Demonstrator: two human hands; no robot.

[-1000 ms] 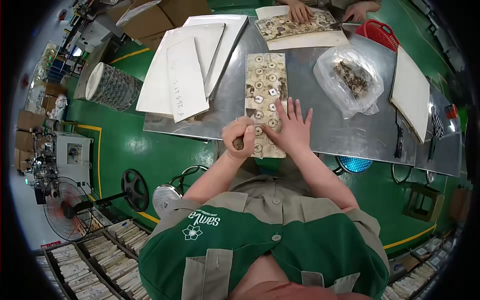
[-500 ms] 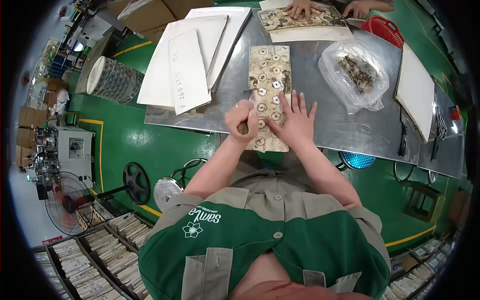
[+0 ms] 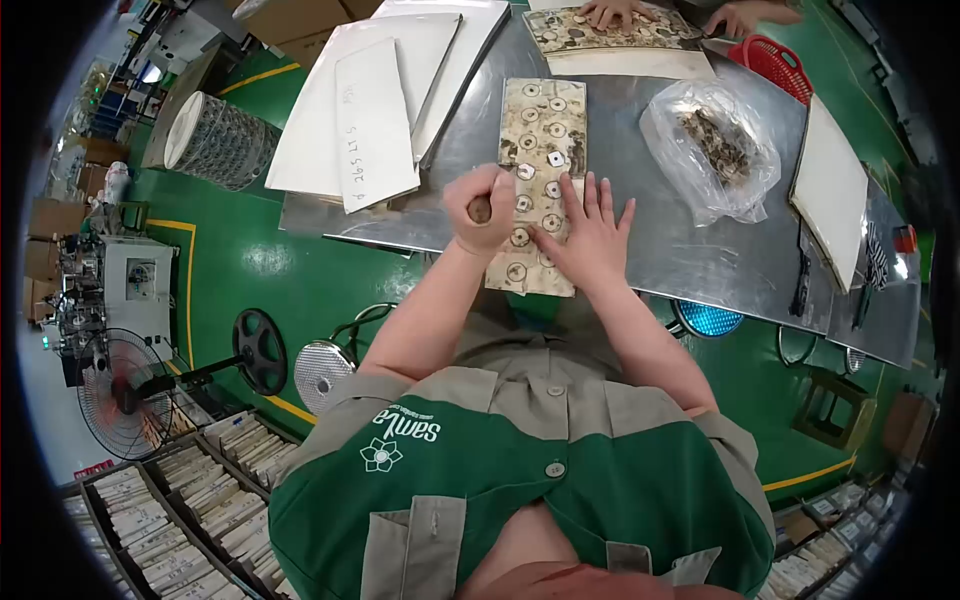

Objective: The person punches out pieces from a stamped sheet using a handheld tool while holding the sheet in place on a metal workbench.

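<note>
A long, stained, cream-coloured board (image 3: 530, 123) with rows of marked circles lies on the metal table, its near end reaching the table's front edge. My left hand (image 3: 479, 208) is a fist at the board's left edge, wrapped round a tool (image 3: 480, 209) whose round brown handle end shows; the rest of it is hidden. My right hand (image 3: 592, 235) rests palm down on the board's right side, fingers spread, thumb across the lower circles. Right of the board is a clear plastic bag (image 3: 665, 125) with brown scraps (image 3: 718, 148) inside.
White sheets (image 3: 375, 125), one with handwriting, lie at the left of the metal table (image 3: 690, 260). Across it, a co-worker's hand (image 3: 617, 12) rests on another circle-marked board (image 3: 600, 38). A red basket (image 3: 775, 65), a white panel (image 3: 832, 190) and dark tools (image 3: 802, 285) are at the right.
My left fist has moved up along the board's left edge, away from my body. My right hand stays flat on the board. The whole view has shifted slightly.
</note>
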